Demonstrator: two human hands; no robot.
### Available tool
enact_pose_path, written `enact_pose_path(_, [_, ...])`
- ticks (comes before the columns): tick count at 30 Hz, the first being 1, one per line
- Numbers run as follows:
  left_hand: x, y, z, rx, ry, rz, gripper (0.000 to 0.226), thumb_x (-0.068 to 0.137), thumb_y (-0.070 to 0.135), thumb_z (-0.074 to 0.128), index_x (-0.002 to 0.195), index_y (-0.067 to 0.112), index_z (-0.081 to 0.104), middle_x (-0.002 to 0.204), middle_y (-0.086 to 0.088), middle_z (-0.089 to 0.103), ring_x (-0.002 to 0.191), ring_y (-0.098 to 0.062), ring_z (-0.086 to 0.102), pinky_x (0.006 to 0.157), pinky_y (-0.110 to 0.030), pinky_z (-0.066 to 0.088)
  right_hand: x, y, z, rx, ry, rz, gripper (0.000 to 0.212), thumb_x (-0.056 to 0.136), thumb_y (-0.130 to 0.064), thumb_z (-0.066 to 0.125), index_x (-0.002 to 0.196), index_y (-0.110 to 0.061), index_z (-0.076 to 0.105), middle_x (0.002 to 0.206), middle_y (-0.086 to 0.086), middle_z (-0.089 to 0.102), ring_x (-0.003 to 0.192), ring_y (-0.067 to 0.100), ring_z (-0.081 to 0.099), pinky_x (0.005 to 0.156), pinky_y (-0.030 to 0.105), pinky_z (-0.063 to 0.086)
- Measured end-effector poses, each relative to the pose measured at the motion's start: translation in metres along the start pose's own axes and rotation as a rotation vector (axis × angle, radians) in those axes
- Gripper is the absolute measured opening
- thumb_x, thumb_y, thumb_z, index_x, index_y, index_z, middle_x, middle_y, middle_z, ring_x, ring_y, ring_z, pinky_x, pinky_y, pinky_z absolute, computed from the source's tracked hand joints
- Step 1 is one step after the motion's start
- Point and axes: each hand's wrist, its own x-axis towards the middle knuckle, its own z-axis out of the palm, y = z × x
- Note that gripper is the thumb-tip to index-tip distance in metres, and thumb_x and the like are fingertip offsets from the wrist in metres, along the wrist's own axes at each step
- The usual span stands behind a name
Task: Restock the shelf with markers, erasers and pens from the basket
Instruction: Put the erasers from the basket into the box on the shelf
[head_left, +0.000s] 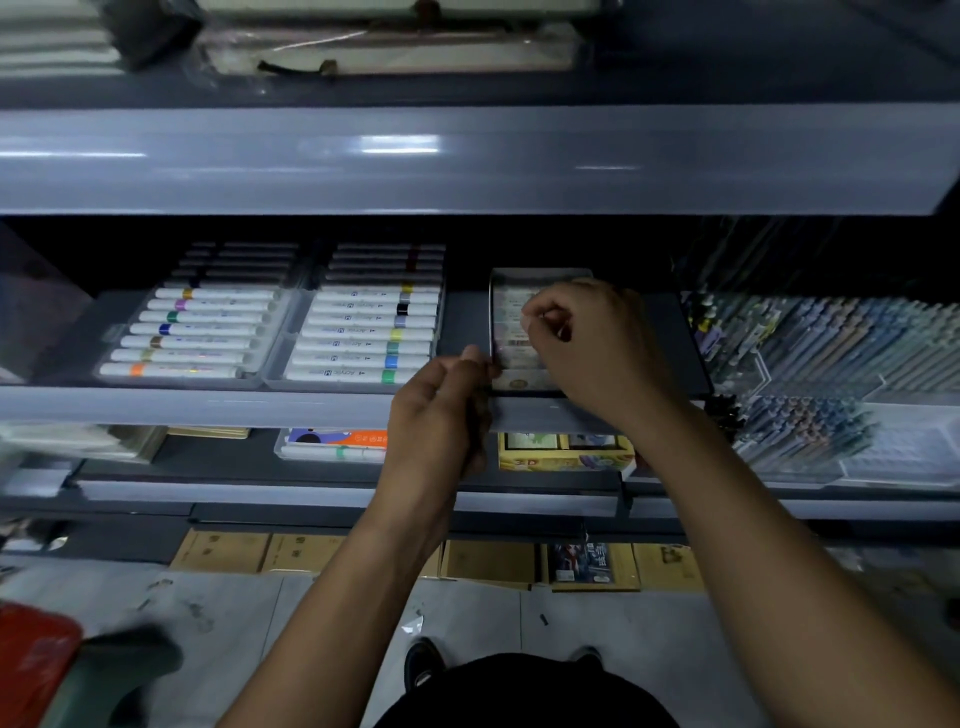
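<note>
A grey shelf (208, 402) in dim light carries two clear trays of white markers (270, 332) on its left and racks of pens (831, 353) on its right. Between them stands a small clear box (519, 382) of erasers. The left hand (441, 410) pinches its near left corner; the right hand (587, 343), fingers curled, pinches something small inside it. A red basket (31, 670) sits on the pale floor (311, 613), near left.

Left hand (441, 410), right hand (587, 343): fingers curled, pinching.

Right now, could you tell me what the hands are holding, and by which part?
The left hand pinches the clear tray at its near-left edge; the right hand curls over it, contents unclear.
</note>
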Motion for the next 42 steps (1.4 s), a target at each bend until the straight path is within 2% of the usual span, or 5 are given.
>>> enact_pose_path(7, [-0.017,0.019,-0.001,-0.515,-0.162,-0.076,0.030,0.094,0.038,0.052,0.099,0.010,0.063,0.090,-0.014,0.055,0.089,-0.032,0.056,0.068,-0.036,0.041,-0.046,-0.034,-0.006,0.267,-0.079,-0.104,0.018,0.093,-0.038,0.066,0.095,-0.020,0.069,0.084,-0.013,0.061,0.078,0.006,0.061,0.067,0.020,0.048])
enact_pose_path(20, [-0.016,0.017,0.002,-0.612,-0.260,-0.084,0.031,0.097,0.043,0.052,0.105,0.013,0.056,0.109,-0.024,0.053,0.113,-0.044,0.057,0.100,-0.054,0.041,-0.063,-0.040,-0.010,0.154,-0.147,-0.063,0.019,0.087,-0.036,0.076,0.097,-0.025,0.065,0.085,-0.017,0.058,0.073,0.001,0.055,0.064,0.013,0.041])
enact_pose_path(28, [0.003,-0.007,-0.009,0.085,-0.052,0.175,0.009,0.095,0.013,0.056,0.100,0.012,0.063,0.064,0.002,0.048,0.054,-0.013,0.039,0.049,-0.024,0.029,-0.051,-0.018,-0.027,0.191,-0.104,-0.006,0.013,0.089,-0.028,0.077,0.099,-0.026,0.068,0.088,-0.015,0.060,0.076,0.003,0.058,0.063,0.008,0.039])
enact_pose_path(35, [0.010,-0.013,-0.010,0.538,0.027,0.423,0.021,0.100,0.013,0.065,0.105,0.031,0.075,0.092,0.012,0.074,0.065,-0.031,0.058,0.057,-0.044,0.045,-0.023,0.011,-0.041,-0.086,-0.097,-0.005,0.020,0.089,-0.026,0.078,0.108,-0.023,0.075,0.098,-0.009,0.057,0.073,-0.004,0.052,0.070,0.010,0.038])
enact_pose_path(42, [0.015,-0.013,-0.014,0.599,0.024,0.436,0.021,0.099,0.017,0.064,0.105,0.032,0.076,0.098,0.014,0.075,0.069,-0.015,0.061,0.059,-0.029,0.048,-0.002,0.020,-0.044,-0.242,-0.180,0.044,0.029,0.091,-0.026,0.076,0.119,-0.020,0.075,0.120,0.004,0.065,0.109,0.024,0.062,0.094,0.039,0.054])
